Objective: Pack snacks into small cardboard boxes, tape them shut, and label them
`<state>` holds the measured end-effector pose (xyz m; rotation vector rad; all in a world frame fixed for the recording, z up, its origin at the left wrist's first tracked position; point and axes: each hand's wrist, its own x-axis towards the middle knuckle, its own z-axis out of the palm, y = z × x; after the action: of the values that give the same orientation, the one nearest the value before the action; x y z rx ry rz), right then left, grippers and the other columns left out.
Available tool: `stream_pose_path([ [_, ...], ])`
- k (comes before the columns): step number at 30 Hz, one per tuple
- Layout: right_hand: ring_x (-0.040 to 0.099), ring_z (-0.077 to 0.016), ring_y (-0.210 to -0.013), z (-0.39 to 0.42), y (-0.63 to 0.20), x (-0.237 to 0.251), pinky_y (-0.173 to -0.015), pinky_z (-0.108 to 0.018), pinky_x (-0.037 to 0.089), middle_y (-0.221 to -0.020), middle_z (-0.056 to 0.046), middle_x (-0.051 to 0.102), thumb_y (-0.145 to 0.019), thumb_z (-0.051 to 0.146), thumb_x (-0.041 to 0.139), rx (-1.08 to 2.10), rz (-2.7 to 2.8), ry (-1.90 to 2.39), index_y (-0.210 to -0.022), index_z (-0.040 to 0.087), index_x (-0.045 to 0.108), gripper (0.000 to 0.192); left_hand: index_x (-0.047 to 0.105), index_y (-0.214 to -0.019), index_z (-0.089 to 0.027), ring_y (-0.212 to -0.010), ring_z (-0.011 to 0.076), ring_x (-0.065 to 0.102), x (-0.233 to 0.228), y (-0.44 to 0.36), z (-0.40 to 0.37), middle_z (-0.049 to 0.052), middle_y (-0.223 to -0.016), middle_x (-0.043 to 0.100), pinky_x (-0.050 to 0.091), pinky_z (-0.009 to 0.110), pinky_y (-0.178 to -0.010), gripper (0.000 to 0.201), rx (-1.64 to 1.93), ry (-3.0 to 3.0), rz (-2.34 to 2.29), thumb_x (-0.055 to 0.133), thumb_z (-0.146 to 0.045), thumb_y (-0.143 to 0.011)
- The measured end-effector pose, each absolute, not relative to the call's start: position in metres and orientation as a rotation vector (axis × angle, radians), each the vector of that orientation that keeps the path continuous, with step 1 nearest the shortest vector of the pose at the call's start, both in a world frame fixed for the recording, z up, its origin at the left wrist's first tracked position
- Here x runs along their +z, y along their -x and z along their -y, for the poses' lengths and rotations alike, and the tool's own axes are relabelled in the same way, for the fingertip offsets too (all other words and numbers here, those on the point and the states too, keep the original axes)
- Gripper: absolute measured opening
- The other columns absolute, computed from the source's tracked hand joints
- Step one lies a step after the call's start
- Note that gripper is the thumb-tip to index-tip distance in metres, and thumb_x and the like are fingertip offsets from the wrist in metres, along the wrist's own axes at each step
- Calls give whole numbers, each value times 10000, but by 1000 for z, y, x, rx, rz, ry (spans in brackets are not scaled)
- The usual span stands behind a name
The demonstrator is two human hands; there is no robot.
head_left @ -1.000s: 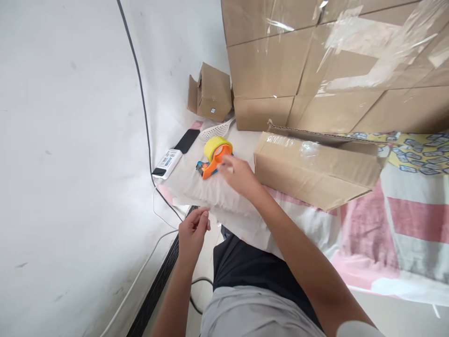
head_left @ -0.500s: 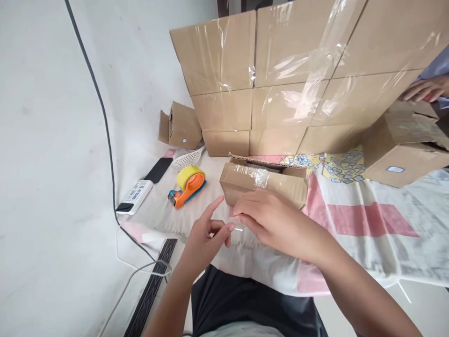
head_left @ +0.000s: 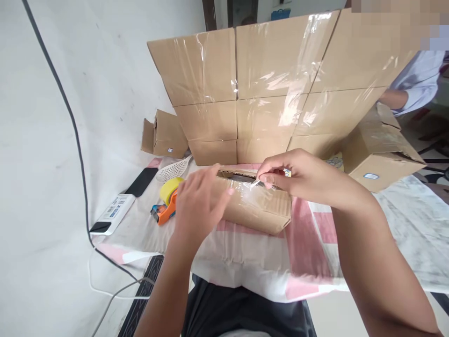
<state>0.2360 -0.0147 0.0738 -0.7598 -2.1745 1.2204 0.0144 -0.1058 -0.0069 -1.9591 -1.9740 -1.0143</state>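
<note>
A small brown cardboard box (head_left: 259, 210) lies on the cloth-covered table in front of me, its top flap partly open and clear tape across its front. My left hand (head_left: 198, 206) rests flat against the box's left end, fingers spread. My right hand (head_left: 298, 175) hovers over the box's top edge and pinches a strip of clear tape (head_left: 255, 183) between thumb and forefinger. An orange tape dispenser with a yellow roll (head_left: 166, 201) lies just left of my left hand.
Taped cardboard boxes (head_left: 273, 89) are stacked like a wall behind. Another box (head_left: 379, 150) sits at right, near another person's sleeve (head_left: 414, 79). A small box (head_left: 164, 133), a white slotted spoon (head_left: 173, 169), a phone (head_left: 142, 181) and a white device (head_left: 112, 214) lie left. A cable (head_left: 70, 121) runs along the wall.
Both hands have risen from the table's near edge to the box. The left hand now lies against its end and the right holds tape at its top. The camera tilted up.
</note>
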Motion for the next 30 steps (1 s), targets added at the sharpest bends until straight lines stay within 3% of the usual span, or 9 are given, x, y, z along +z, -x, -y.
stream_pose_path([
  [1, 531, -152, -614, 11, -234, 75, -581, -282, 326, -666, 1, 662, -795, 121, 696, 1255, 2187, 756, -678, 205, 741, 151, 506, -1481, -220, -1391, 303, 515, -8, -15, 101, 113, -1474, 598, 344, 466, -1146, 527, -916, 2110, 1877, 480, -456, -1010],
  [3, 494, -130, -582, 4, -228, 72, -578, -280, 304, -627, 12, 634, -802, 68, 655, 1205, 2262, 751, -656, 191, 728, 205, 392, -1559, -228, -1488, 273, 410, -13, -19, 94, 103, -1569, 508, 213, 490, -1228, 545, -783, 2310, 1835, 403, -418, -1049],
  [7, 380, -104, -507, -14, -211, 53, -566, -292, 226, -517, 50, 511, -774, -26, 553, 943, 2407, 760, -558, 198, 627, 319, 261, -1614, -215, -1368, 197, 545, -23, -21, 96, 89, -1410, 656, 150, 488, -1249, 542, -877, 2327, 1951, 260, -312, -1080],
  [12, 422, -125, -547, -26, -203, 29, -601, -303, 246, -558, 43, 535, -735, -31, 522, 884, 2539, 715, -557, 209, 577, 304, 392, -1570, -316, -1445, 253, 462, -37, -22, 104, 63, -1488, 596, 135, 553, -1236, 513, -775, 2357, 1865, 299, -291, -1066],
  [18, 576, -173, -728, -24, -207, 16, -675, -291, 326, -822, -24, 689, -829, 57, 594, 748, 2616, 743, -776, 194, 641, 155, 605, -1409, -363, -1491, 332, 391, -55, -27, 108, 69, -1610, 459, 115, 613, -1205, 421, -673, 2303, 1783, 404, -326, -1041],
  [21, 587, -175, -781, -23, -208, 19, -686, -278, 347, -873, -36, 683, -871, 82, 579, 746, 2654, 680, -870, 182, 632, 113, 543, -1454, -316, -1480, 323, 411, -57, -28, 110, 86, -1582, 495, 143, 587, -1203, 442, -742, 2286, 1773, 417, -345, -1032],
  [25, 502, -124, -685, -23, -215, 35, -641, -249, 356, -764, 14, 577, -937, 123, 531, 965, 2463, 537, -889, 163, 609, 100, 386, -1522, -199, -1465, 324, 434, -58, -29, 109, 140, -1511, 565, 169, 558, -1207, 559, -899, 2260, 1843, 465, -380, -998],
  [30, 509, -117, -725, -15, -222, 51, -648, -239, 376, -803, 3, 598, -951, 170, 560, 1128, 2317, 418, -905, 152, 620, 78, 409, -1497, -212, -1462, 321, 441, -58, -30, 107, 125, -1496, 575, 142, 568, -1220, 546, -1094, 2255, 1924, 487, -385, -985],
])
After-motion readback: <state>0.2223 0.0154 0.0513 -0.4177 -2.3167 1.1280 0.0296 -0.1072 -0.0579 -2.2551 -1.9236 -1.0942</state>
